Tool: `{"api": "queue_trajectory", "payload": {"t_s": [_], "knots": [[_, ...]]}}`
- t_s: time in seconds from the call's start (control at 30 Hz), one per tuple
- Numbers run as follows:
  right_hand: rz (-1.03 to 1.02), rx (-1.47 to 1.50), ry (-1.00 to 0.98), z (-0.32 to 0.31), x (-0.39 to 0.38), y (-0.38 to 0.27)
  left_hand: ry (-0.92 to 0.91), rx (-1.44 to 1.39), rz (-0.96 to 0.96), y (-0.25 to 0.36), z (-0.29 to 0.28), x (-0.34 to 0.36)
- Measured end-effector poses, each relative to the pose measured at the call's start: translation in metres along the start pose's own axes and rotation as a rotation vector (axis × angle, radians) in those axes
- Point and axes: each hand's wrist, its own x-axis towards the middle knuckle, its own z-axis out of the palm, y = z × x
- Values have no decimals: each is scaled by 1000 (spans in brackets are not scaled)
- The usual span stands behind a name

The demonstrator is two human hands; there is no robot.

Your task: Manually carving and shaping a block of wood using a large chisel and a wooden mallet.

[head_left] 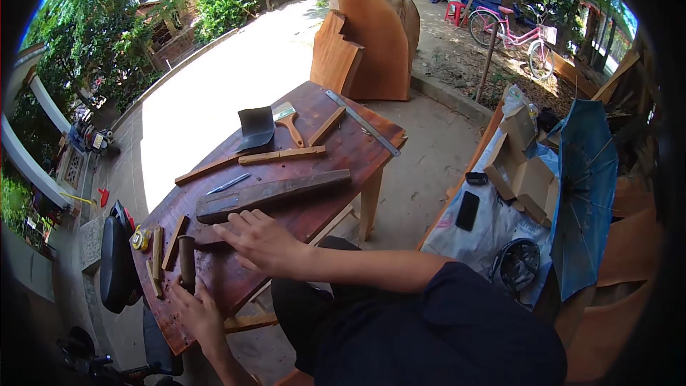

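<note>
A reddish-brown wooden table (286, 214) stands before me. My left hand (196, 312) is at its near left edge, fingers apart on either side of the lower end of a dark round wooden handle (187, 261). Whether the fingers touch the handle I cannot tell. A dark shape beside the handle is partly hidden by my right hand (266, 244). That hand is open, fingers spread, over the table by the near end of a thick dark wood block (275, 194). Left of the handle lie short wooden strips (174, 241) and a yellow tape measure (141, 239).
Farther up the table are a pen (229, 183), long strips (282, 155), dark sandpaper (255, 129), a paintbrush (289, 126) and a metal ruler (363, 123). Large wooden slabs (379, 43) stand behind. To the right are a phone (467, 211), cardboard box (525, 171) and blue umbrella (586, 193).
</note>
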Motion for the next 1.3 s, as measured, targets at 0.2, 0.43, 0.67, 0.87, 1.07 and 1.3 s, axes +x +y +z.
{"api": "queue_trajectory", "payload": {"t_s": [0.2,0.43,0.67,0.87,1.07,1.3], "knots": [[238,474,-906,-121,-134,-7,-520,-216,278,37,-97,-76],[679,563,-1270,-153,-201,-57,-1567,-533,29,17,-85,-189],[391,1568,-1032,-183,-159,-53,-1263,-1742,-23,9,-145,-149],[37,361,-1137,-125,-137,-16,-1283,-587,295,20,-82,-108],[53,638,-878,-145,-125,-28,-1407,-873,316,3,-87,-104],[166,547,-784,-112,-142,-24,-1291,-711,268,3,-68,-124]]}}
